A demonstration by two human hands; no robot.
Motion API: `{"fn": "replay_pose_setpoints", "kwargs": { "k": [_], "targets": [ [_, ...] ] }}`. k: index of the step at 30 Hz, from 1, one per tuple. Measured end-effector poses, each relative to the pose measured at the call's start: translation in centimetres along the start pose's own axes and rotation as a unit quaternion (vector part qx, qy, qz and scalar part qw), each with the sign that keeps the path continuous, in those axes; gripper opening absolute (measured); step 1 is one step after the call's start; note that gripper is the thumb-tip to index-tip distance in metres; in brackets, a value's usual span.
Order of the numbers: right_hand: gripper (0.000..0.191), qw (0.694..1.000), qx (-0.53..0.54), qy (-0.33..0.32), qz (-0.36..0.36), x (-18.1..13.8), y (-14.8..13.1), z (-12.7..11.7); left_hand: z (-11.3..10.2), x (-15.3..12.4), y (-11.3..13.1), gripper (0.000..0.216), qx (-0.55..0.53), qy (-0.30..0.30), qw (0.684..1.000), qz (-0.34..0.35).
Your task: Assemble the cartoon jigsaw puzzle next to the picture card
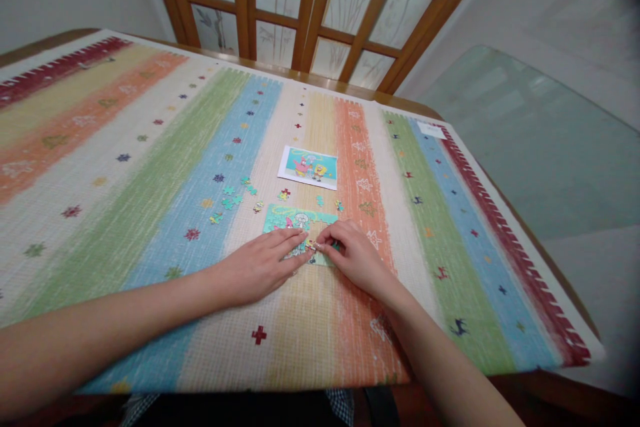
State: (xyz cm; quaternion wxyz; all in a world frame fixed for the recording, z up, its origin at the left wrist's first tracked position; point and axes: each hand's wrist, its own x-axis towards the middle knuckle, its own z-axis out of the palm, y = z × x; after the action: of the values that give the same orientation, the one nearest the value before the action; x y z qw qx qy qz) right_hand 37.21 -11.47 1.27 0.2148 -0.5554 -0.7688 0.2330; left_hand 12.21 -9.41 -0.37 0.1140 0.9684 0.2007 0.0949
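Note:
A partly joined jigsaw puzzle with a turquoise cartoon picture lies flat on the striped tablecloth near me. My left hand rests flat over its left and lower part, fingers stretched out to the right. At the puzzle's middle, my right hand pinches a small yellowish puzzle piece between thumb and forefinger, close to the left fingertips. Tablecloth shows through a gap in the puzzle just above the pinched piece. My hands hide much of the puzzle's lower half.
Loose turquoise puzzle pieces lie to the left, with a few more pieces just beyond the puzzle. A printed reference picture lies farther back. A white paper slip is at the far right. Wood-framed glass doors stand behind the table.

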Motion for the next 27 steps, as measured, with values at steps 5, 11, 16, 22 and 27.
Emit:
{"fn": "replay_pose_setpoints", "kwargs": {
  "k": [5, 11, 16, 22, 27],
  "targets": [
    [0.008, 1.000, 0.001, 0.007, -0.002, -0.1, -0.1, 0.0, -0.1, 0.0, 0.2, 0.046, 0.026, -0.005, 1.000, -0.011],
    [0.009, 1.000, 0.005, 0.021, -0.008, -0.1, -0.3, 0.0, -0.8, 0.2, 0.6, 0.044, 0.057, 0.019, 0.998, -0.006],
    [0.006, 1.000, 0.012, 0.012, -0.009, -0.1, -0.2, -0.2, -3.1, 0.0, -2.9, 0.025, 0.088, 0.068, 0.991, -0.079],
    [0.007, 1.000, 0.017, 0.005, -0.005, -0.1, 0.2, -0.2, -4.6, -1.5, -9.3, 0.035, 0.060, 0.097, 0.984, -0.138],
    [0.008, 1.000, 0.017, -0.006, 0.000, -0.1, 0.1, -0.4, -4.2, -1.6, -10.8, 0.030, 0.078, 0.103, 0.988, -0.088]
  ]
}}
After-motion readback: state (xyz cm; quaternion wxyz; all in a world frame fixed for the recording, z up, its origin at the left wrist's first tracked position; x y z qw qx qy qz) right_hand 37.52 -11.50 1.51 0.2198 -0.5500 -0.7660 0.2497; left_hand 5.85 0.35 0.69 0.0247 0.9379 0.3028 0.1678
